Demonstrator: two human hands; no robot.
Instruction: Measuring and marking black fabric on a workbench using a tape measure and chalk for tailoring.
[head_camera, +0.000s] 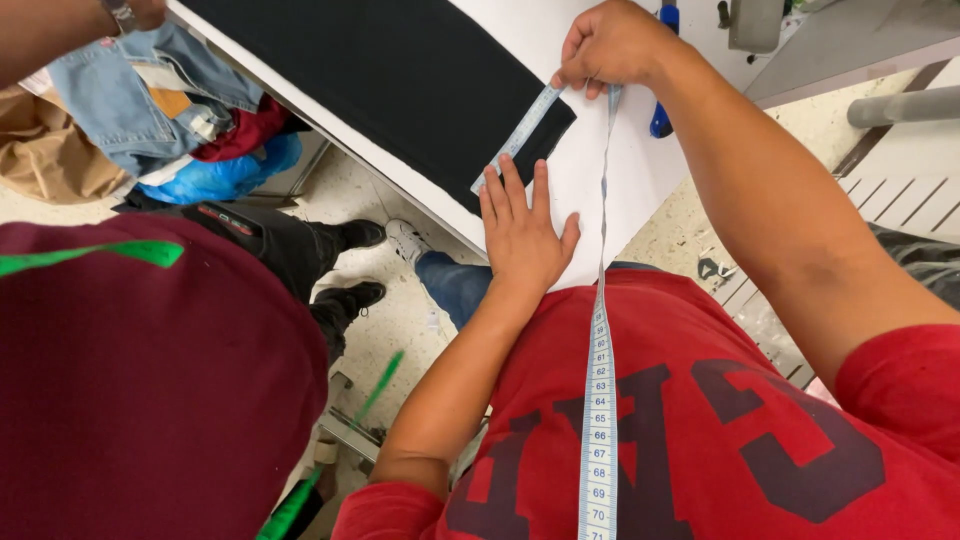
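On black cloth (400, 80): both hands, R (612, 45) pinching tape measure (520, 135), L (522, 232) flat.

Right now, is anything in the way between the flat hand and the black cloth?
Nothing visible is in the way. The left hand lies flat on the white table, its fingertips at the edge of the black cloth. The tape measure lies across that corner, pinched by the right hand.

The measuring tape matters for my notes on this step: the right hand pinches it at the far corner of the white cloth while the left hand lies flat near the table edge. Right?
Not quite: the cloth is black, not white; the white is the table. The head view shows the right hand pinching the measuring tape at its corner, the left hand flat near the table edge.
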